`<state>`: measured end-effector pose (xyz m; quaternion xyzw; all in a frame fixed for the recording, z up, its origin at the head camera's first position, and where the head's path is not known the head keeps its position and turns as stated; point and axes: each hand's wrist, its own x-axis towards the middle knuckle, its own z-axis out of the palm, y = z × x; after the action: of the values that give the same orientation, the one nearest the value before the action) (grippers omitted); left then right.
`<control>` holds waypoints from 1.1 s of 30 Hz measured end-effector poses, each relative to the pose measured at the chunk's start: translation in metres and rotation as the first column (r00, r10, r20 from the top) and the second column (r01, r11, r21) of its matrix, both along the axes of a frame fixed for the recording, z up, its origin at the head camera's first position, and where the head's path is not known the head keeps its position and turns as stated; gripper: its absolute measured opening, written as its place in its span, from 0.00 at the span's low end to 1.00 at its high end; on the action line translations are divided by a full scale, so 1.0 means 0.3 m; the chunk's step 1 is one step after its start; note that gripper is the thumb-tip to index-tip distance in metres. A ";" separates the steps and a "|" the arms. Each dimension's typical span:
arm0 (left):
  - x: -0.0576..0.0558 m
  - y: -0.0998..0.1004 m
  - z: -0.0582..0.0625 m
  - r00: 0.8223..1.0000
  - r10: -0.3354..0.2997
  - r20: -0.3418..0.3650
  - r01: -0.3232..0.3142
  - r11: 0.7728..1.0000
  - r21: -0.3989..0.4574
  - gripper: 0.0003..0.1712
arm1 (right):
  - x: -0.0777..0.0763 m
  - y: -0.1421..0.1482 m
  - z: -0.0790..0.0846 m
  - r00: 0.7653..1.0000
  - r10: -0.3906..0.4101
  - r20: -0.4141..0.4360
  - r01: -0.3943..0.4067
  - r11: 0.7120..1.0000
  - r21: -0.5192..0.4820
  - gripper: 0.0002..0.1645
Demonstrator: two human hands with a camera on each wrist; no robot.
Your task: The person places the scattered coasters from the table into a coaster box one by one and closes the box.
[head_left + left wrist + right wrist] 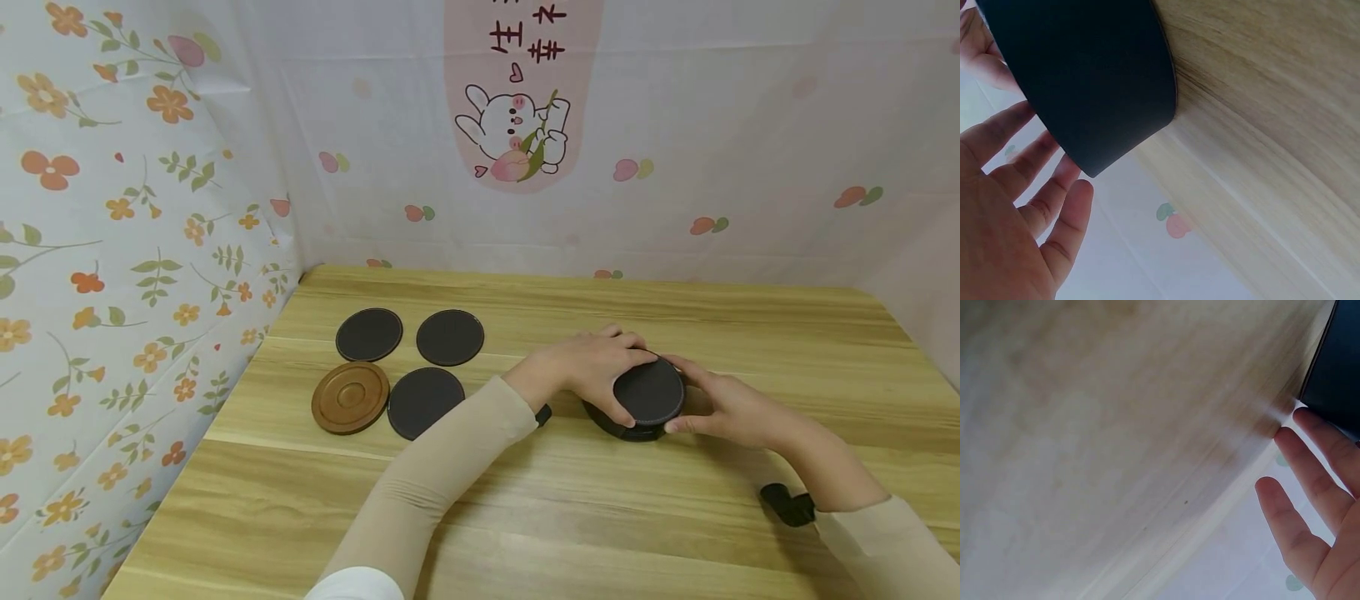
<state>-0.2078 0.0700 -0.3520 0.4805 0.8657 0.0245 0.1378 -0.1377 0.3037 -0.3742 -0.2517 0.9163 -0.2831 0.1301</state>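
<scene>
A round black coaster (651, 390) with a stitched edge lies on top of a round black holder (624, 428), set slightly to its right. From the left, my left hand (596, 367) holds the coaster's rim, thumb at the front and fingers at the back. My right hand (731, 408) grips the opposite side, thumb near the front edge and fingers behind. The left wrist view shows the dark side wall (1091, 81) of the holder on the table, with fingertips (1079, 197) along its upper edge. In the right wrist view, only a corner of the dark wall (1335, 375) shows beside the fingers.
At the left lie more black coasters: one at the back left (369, 334), one beside it (450, 337), and one in front (425, 402), partly near my left sleeve. A brown wooden disc (350, 397) with ring grooves touches that group. Printed cloth walls border the wooden table (600, 533).
</scene>
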 end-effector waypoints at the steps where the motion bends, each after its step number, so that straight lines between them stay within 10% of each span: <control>1: 0.000 -0.001 0.000 1.000 0.001 0.003 -0.001 1.000 0.002 0.56 | -0.001 0.000 0.000 1.000 -0.003 0.002 0.003 1.000 0.006 0.57; 15: -0.007 -0.048 0.006 1.000 0.004 0.017 -0.004 1.000 0.017 0.52 | 0.003 -0.007 0.006 1.000 -0.025 0.010 0.025 0.999 0.026 0.58; 33: -0.031 -0.294 0.059 0.998 0.048 0.032 -0.050 0.996 0.073 0.45 | 0.009 -0.006 0.006 0.999 -0.043 0.003 0.043 0.998 0.043 0.59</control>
<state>-0.2171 -0.0182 -0.3343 0.4635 0.8736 0.0669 0.1326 -0.1348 0.3020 -0.3724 -0.2286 0.9270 -0.2668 0.1311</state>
